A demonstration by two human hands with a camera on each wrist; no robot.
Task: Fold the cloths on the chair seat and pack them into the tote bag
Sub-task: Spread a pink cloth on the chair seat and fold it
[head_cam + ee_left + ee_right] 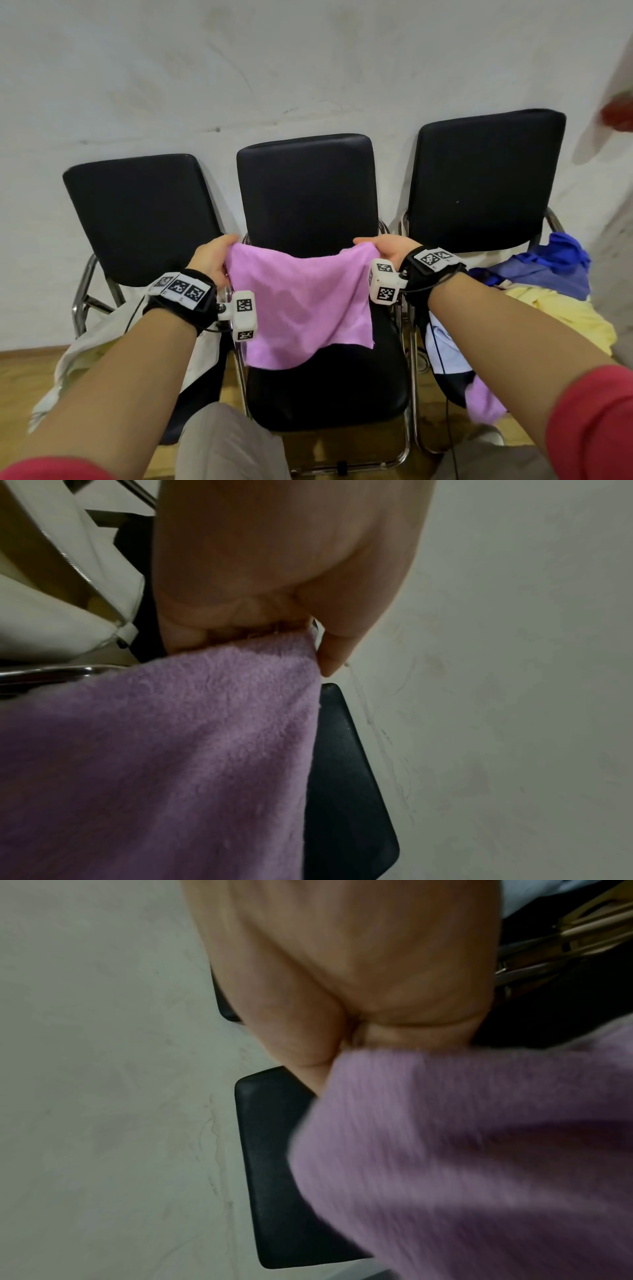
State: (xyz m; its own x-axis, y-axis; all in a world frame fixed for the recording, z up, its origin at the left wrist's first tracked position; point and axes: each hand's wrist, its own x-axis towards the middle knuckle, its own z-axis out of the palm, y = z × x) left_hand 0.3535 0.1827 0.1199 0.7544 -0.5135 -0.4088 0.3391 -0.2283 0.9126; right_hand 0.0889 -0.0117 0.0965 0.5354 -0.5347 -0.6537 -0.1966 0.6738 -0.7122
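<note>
Three black padded chairs with chrome tube frames stand in a row across the middle of the head frame against a scuffed off-white wall [308, 68]. The middle chair [329, 394] has a smooth, bare vinyl seat at lower centre. The left chair [137, 219] carries a cream canvas tote bag [102, 346] at lower left, slumped over its seat; the left wrist view shows its mouth gaping at upper left, zip edge visible. The right chair [486, 178] holds a loose heap of cloths [555, 294] at right: blue on top, pale yellow beneath, a light blue piece lower down, and a purple one hanging off the seat's front edge.

You hold a pink-purple terry cloth [301, 301] spread in the air at frame centre, in front of the middle chair's backrest and above its seat. It is roughly square with a fluffy nap, its top edge sagging between your hands and its lower edge hanging wavy.

Your left hand [214, 260] grips the top left corner, fingers curled over the fabric with the thumb [337, 653] pressed to its edge. Your right hand [390, 251] pinches the top right corner likewise; the right wrist view is blurred
</note>
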